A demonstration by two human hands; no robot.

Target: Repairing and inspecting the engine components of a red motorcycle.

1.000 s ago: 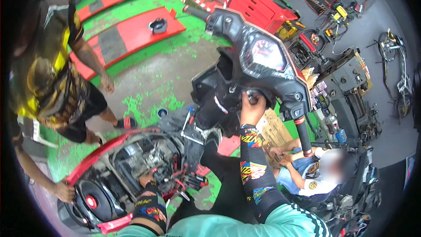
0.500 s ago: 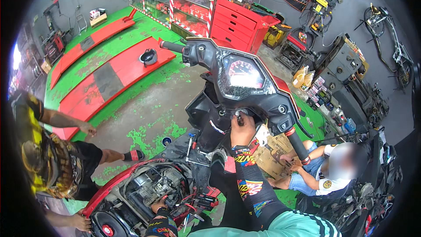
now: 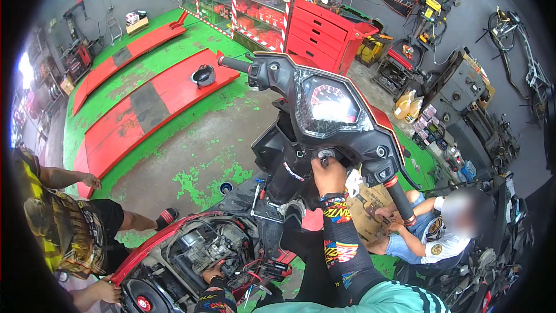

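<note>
A scooter's handlebar with a lit gauge cluster fills the middle, its dark front panel below. My right hand is closed in a pinch at the silver ignition lock; what its fingers hold is hidden. My left hand reaches down into the scooter's exposed engine bay, its fingertips partly hidden among the parts. Near it are red-handled cables, a black battery-like block and some tools on the footboard. The bay is framed by red body panels.
A person stands at left, with a hand on the red panel. Another person sits at right by cardboard. Beyond are red ramps, a helmet, a tool chest, glass cases and machinery.
The view has tilted up, showing more of the back wall and ramps. My hands stay at the ignition lock and engine bay. The person at left appears lower in the picture.
</note>
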